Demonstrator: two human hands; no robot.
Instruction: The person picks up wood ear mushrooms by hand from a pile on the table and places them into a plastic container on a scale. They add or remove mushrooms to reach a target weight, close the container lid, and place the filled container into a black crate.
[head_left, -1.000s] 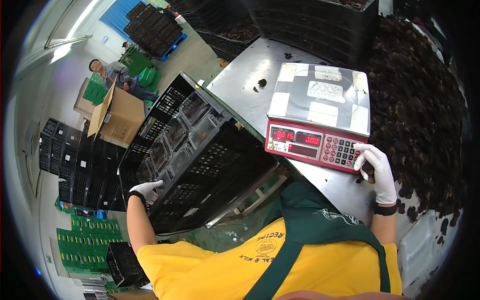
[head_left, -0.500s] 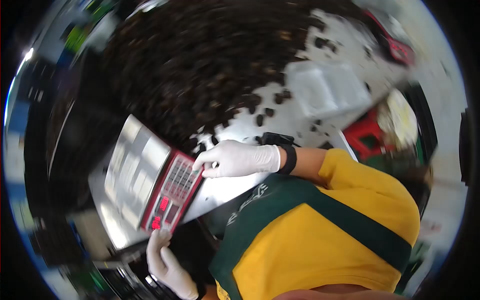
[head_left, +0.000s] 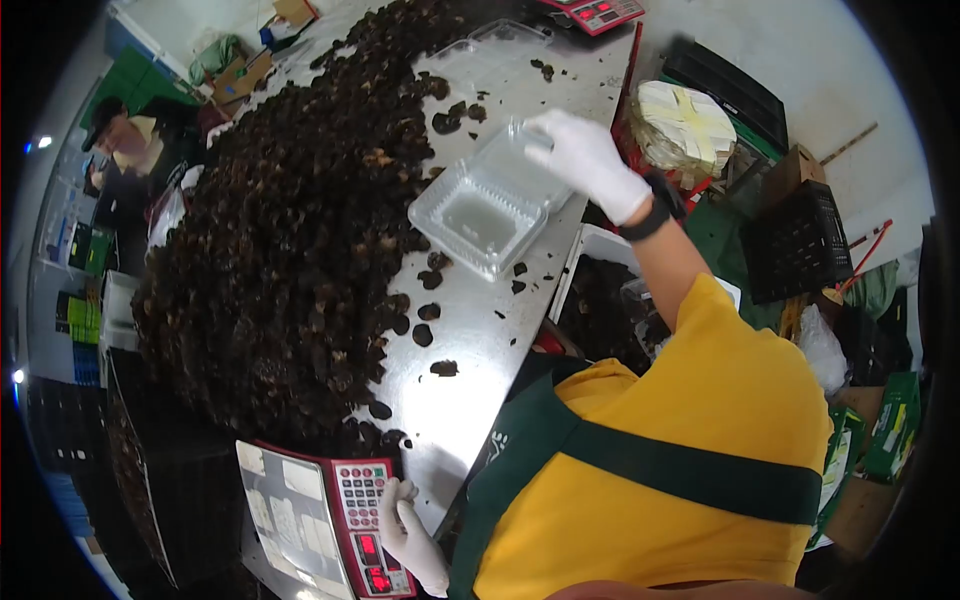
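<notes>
My right hand (head_left: 590,165), in a white glove, holds the lid side of a clear plastic clamshell container (head_left: 482,222) between thumb and fingers. The container lies unfolded on the metal table (head_left: 455,400), its tray half toward the dark heap. At the bottom, my left hand (head_left: 412,545), gloved too, is beside the keypad of a red digital scale (head_left: 385,520) with its fingers loosely bent and apart, holding nothing. Red digits glow on the scale's display.
Dark shellfish-like pieces (head_left: 290,250) form a big heap along the table. Another red scale (head_left: 595,12) and more clear containers (head_left: 490,50) are at the far end. Below the table edge stands a white bin (head_left: 600,240) with dark contents. A person (head_left: 140,150) is across the heap.
My right hand has left the scale's keypad and reached to the clear container, now gripping its lid. My left hand stays by the scale. The view has turned and become sharper.
</notes>
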